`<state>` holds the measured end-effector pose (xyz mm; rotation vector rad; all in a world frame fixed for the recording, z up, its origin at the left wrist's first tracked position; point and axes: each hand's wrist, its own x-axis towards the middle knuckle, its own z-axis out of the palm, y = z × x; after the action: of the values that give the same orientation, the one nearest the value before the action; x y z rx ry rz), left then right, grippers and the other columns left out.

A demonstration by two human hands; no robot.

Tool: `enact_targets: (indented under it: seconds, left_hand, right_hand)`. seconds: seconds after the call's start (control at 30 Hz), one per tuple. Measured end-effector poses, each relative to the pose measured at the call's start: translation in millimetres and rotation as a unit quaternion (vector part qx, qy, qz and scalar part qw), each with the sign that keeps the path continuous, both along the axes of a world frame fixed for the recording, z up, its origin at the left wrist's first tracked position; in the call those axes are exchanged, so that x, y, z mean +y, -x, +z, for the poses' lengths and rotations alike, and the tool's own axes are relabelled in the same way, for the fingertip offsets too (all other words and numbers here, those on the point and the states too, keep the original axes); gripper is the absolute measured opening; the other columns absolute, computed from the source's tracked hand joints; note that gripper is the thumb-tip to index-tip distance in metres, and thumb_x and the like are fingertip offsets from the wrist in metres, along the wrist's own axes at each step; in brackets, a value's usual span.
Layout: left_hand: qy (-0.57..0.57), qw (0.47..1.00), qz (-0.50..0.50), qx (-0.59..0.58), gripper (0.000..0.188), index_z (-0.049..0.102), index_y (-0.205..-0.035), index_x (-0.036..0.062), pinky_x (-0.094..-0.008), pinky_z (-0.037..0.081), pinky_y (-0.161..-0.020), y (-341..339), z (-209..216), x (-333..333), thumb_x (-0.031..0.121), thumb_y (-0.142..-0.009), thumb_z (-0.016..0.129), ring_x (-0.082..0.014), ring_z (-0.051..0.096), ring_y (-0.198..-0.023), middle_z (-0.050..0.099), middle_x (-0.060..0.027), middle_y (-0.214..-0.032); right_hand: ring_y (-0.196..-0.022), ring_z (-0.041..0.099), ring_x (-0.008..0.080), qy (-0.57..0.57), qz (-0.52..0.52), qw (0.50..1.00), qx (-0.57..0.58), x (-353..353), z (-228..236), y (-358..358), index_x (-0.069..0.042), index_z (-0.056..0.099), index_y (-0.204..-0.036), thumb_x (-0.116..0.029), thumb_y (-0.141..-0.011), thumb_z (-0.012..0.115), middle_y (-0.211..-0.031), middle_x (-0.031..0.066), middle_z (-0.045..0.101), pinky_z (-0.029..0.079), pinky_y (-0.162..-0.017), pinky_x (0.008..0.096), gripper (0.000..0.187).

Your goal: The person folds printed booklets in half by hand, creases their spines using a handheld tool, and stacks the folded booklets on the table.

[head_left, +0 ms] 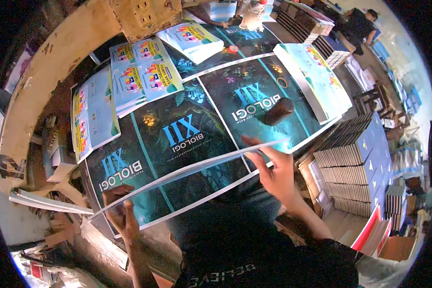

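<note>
Pale wall and piled stock surround the work, with large dark teal printed sheets laid flat across the middle. Blocks of blue-topped books rise at three o'clock, well apart from the smaller printed stacks. Blue-and-yellow printed sheets overlap the dark ones between ten and eleven o'clock; a thicker pile of pale prints lies at two. Above the dark sheets, a thin pale sheet slants from eight o'clock to about three, seen nearly edge-on. The left hand, at eight, pinches its left end between thumb and fingers; the right hand, at four, pinches it near the opposite end. Toward two o'clock sit a dark brown oblong object and, just beyond, a thin ring.
</note>
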<state>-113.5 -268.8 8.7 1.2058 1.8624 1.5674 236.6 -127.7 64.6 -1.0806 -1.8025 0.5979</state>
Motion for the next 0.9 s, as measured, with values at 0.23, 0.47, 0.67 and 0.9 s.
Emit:
enact_targets:
  seconds: [0.23,0.47,0.67,0.9]
  left_hand:
    - [0.051,0.995,0.082,-0.001,0.028,0.062,-0.108,-0.0025,-0.0303,0.046,-0.084,-28.9,37.2,-3.9,0.020,-0.093,0.066,-0.0165,0.057,-0.093,0.062,-0.0081,-0.103]
    - [0.236,0.967,0.004,0.091,0.053,0.057,-0.125,-0.0001,-0.0345,0.046,-0.087,-38.2,38.6,5.4,0.028,-0.085,0.075,-0.0233,0.058,-0.101,0.063,-0.0126,-0.112]
    - [0.150,0.899,-0.132,0.390,0.086,0.050,-0.136,0.0024,-0.0512,0.037,-0.100,-15.6,38.8,-26.0,0.049,-0.070,0.079,-0.0362,0.047,-0.121,0.052,-0.0164,-0.132]
    - [0.190,0.831,-0.241,0.465,0.096,0.045,-0.141,0.0030,-0.0510,0.032,-0.106,-19.2,18.7,-38.5,0.051,-0.067,0.080,-0.0350,0.043,-0.127,0.045,-0.0154,-0.141]
  right_hand:
    - [-0.070,0.058,0.0029,0.296,0.142,0.939,0.100,22.0,10.4,-18.3,0.004,0.072,-0.089,-0.014,-0.090,0.070,-0.072,0.0017,0.067,0.047,-0.058,0.0200,0.018]
    - [-0.060,0.059,0.0063,0.442,0.146,0.884,-0.039,42.9,-22.7,-28.3,0.002,0.074,-0.095,-0.028,-0.086,0.074,-0.072,0.0037,0.068,0.048,-0.052,0.0232,0.032]
    - [-0.059,0.058,0.0059,0.455,0.133,0.877,-0.076,45.6,-27.3,-25.2,0.001,0.074,-0.095,-0.031,-0.086,0.074,-0.069,0.0028,0.067,0.048,-0.052,0.0242,0.033]
    - [-0.074,0.066,0.0190,0.226,0.027,0.951,-0.211,26.1,1.5,-18.7,0.000,0.066,-0.111,-0.016,-0.083,0.073,-0.092,0.0105,0.070,0.053,-0.065,0.0313,0.033]
